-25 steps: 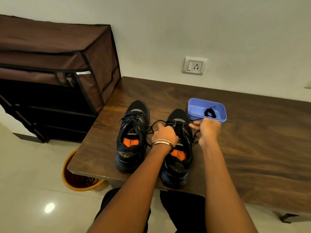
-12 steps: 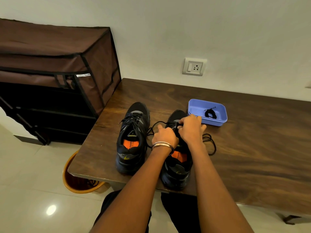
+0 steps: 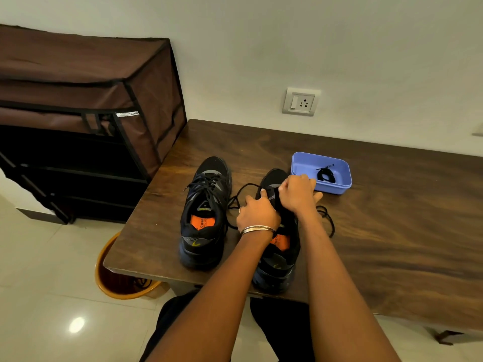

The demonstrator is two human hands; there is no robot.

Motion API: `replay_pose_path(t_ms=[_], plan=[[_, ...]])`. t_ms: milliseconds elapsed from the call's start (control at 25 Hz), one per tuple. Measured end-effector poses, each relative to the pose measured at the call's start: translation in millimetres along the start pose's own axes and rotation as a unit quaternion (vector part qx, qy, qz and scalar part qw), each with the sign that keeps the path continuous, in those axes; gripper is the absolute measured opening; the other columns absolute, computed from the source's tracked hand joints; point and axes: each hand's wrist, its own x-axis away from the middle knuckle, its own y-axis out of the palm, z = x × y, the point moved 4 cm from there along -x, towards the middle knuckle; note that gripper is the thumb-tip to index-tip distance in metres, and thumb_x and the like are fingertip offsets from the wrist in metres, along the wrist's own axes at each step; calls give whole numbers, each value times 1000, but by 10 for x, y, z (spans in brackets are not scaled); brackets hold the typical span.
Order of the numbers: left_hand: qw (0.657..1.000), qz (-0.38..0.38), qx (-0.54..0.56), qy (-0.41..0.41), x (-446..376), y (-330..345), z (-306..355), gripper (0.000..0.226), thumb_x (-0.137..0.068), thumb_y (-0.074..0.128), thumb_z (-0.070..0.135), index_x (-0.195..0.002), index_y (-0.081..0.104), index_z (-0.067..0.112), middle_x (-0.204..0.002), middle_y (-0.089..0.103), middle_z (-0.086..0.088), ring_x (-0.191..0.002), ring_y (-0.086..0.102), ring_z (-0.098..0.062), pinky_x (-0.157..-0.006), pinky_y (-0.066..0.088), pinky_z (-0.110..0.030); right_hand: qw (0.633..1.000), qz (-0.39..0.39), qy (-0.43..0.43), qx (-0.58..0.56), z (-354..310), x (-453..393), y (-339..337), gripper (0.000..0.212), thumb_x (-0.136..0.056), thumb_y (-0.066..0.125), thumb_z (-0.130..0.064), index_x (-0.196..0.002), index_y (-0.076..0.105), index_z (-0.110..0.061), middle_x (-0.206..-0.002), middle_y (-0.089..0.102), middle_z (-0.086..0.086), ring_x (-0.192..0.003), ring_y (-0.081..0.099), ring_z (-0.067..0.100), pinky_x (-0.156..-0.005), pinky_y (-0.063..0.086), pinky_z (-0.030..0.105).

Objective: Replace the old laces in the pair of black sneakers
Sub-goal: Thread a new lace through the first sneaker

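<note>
Two black sneakers with orange insoles stand side by side near the front edge of a dark wooden table (image 3: pixel 392 231). The left sneaker (image 3: pixel 206 212) is fully laced. Both hands work on the right sneaker (image 3: pixel 277 257). My left hand (image 3: pixel 257 212), with a bracelet on the wrist, grips its tongue area. My right hand (image 3: pixel 296 192) is curled over the toe-side eyelets, pinching the lace there. Loose black lace (image 3: pixel 328 218) trails on the table on both sides of this shoe. A coiled black lace (image 3: pixel 326 175) lies in a blue tray (image 3: pixel 300 163) behind the shoe.
A brown fabric shoe rack (image 3: pixel 78 121) stands left of the table. An orange bin (image 3: pixel 115 278) sits on the tiled floor under the table's front left corner. A wall socket (image 3: pixel 300 101) is behind the table. My legs are below the table edge.
My right hand came back from the right side of the shoe, where it had pulled lace out, to the eyelets. The slack lace now lies on the table at the right.
</note>
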Motion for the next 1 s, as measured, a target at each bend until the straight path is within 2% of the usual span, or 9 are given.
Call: replay_pose_path(t_ms=[160, 280, 400, 560, 680, 760, 800, 920, 1000], plan=[[999, 33, -39, 7, 36, 47, 82, 60, -95, 51, 35, -148, 28, 23, -135, 44, -19, -120, 48, -41, -84, 50, -47, 953, 55, -1, -298, -7, -1, -350, 27, -91, 50, -9, -70, 58, -24, -101, 65, 10, -106, 55, 32, -88, 47, 51], [997, 44, -62, 12, 47, 87, 115, 58, -98, 45, 31, -151, 24, 20, -134, 43, -20, -116, 50, -41, -80, 52, -45, 903, 114, -72, -407, -243, 123, -815, 30, -85, 45, 2, -73, 56, -23, -91, 62, 6, -82, 54, 15, -75, 45, 30], [997, 49, -62, 8, 8, 112, 128, 58, -100, 43, 32, -152, 21, 19, -136, 42, -21, -117, 50, -39, -81, 52, -44, 837, 200, -141, -489, -395, 224, -1426, 23, -82, 47, -2, -77, 57, -23, -85, 59, 1, -78, 50, 10, -74, 42, 25], [999, 1, -40, 11, 48, 52, 94, 70, -92, 55, 43, -150, 25, 17, -139, 39, -19, -123, 46, -39, -91, 47, -45, 890, 123, -122, -423, -488, 213, -1558, 18, -92, 59, -8, -79, 64, -19, -79, 63, 0, -75, 56, 11, -70, 46, 23], [1000, 1, -10, 24, 22, -152, 107, 51, -87, 60, 44, -128, 52, 15, -133, 43, -11, -120, 48, -37, -94, 45, -45, 893, 103, -81, -431, -397, 218, -1532, 16, -93, 61, -7, -80, 65, -16, -90, 72, 10, -84, 66, 20, -59, 48, 24], [990, 94, 41, 95, -53, -377, 197, 36, -91, 56, 34, -121, 60, 16, -127, 52, -8, -114, 53, -32, -96, 47, -42, 883, 101, -79, -451, -359, 212, -1579, 16, -92, 61, -3, -81, 66, -14, -90, 73, 11, -85, 69, 21, -58, 51, 23], [977, 118, 98, 150, -89, -452, 261, 36, -93, 55, 27, -127, 59, 17, -129, 53, -8, -116, 53, -29, -100, 46, -40, 881, 104, -85, -455, -371, 202, -1605, 17, -91, 62, -1, -80, 67, -13, -88, 73, 11, -82, 69, 21, -62, 54, 25], [930, 49, 240, 273, -155, -369, 383, 48, -94, 58, 11, -141, 48, 16, -134, 53, -4, -124, 50, -19, -107, 38, -28, 879, 81, -123, -454, -479, 184, -1579, 17, -89, 64, 3, -78, 68, -10, -79, 72, 9, -73, 69, 20, -70, 58, 30], [925, 38, 247, 287, -249, -164, 379, 35, -91, 63, 11, -126, 63, 12, -122, 64, -5, -114, 58, -18, -104, 43, -32, 867, 54, -140, -474, -488, 162, -1491, 16, -89, 64, 4, -80, 68, -10, -77, 71, 8, -71, 68, 19, -70, 58, 30]])
